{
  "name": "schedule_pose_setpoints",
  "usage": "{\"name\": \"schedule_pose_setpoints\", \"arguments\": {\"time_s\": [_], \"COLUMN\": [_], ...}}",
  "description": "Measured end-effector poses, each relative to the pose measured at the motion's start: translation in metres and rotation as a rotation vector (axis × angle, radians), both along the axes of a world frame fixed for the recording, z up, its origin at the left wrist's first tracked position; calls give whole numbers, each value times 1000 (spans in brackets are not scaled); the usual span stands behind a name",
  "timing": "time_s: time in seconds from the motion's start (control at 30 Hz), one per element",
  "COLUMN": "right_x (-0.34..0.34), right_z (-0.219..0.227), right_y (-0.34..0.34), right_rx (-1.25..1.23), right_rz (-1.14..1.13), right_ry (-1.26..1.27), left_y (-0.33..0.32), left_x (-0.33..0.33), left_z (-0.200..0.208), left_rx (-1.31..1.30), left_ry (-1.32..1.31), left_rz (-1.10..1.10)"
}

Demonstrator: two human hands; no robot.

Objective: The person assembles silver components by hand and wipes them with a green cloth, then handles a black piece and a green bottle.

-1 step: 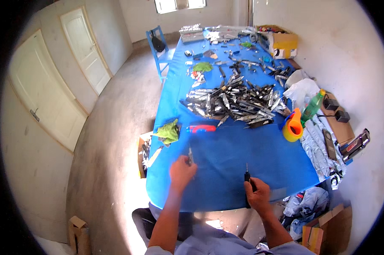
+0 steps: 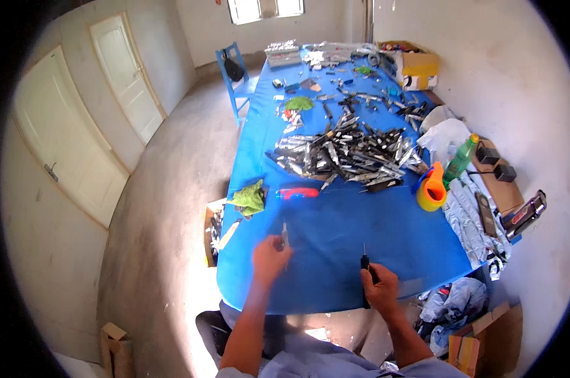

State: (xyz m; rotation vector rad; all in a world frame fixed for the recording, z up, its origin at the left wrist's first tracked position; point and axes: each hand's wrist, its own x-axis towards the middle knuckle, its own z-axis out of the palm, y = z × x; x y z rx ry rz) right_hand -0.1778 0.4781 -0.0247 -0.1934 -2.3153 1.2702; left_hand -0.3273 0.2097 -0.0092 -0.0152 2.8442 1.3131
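Over the near part of the blue-covered table [image 2: 335,236], my left hand [image 2: 271,257] is closed around a slim silvery piece [image 2: 285,235] that points away from me; blur hides its exact kind. My right hand [image 2: 380,285] grips a black-handled screwdriver [image 2: 365,261], its thin shaft upright in the picture. The two hands are apart. Beyond them lies a large heap of black and silver slender metal pieces [image 2: 348,151]. A red and blue tool [image 2: 297,193] rests between the left hand and the heap.
A crumpled green cloth [image 2: 248,198] lies at the left edge above a box of parts [image 2: 213,234]. To the right stand an orange and yellow cup-like holder [image 2: 431,192], a green bottle [image 2: 461,160] and silvery plastic wrapping [image 2: 467,223]. A blue chair [image 2: 237,85] stands at the far left.
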Motion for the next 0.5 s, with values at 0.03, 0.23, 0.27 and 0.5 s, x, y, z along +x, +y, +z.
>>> {"name": "schedule_pose_setpoints", "arguments": {"time_s": [0.03,0.23,0.27,0.5], "right_x": [-1,-1,-2,-3], "right_z": [-3,1,7,-7], "right_y": [0,3,-1,1], "right_rx": [27,67,56,88], "right_rz": [-5,-8,-1,-3], "right_ry": [6,-4,22,62], "left_y": [-6,-40,-49,-70], "left_x": [11,91,101,143], "left_z": [-2,37,42,70], "left_rx": [154,753,801,1230], "left_ry": [-28,-135,-121,-3], "left_rz": [-22,20,27,60]}}
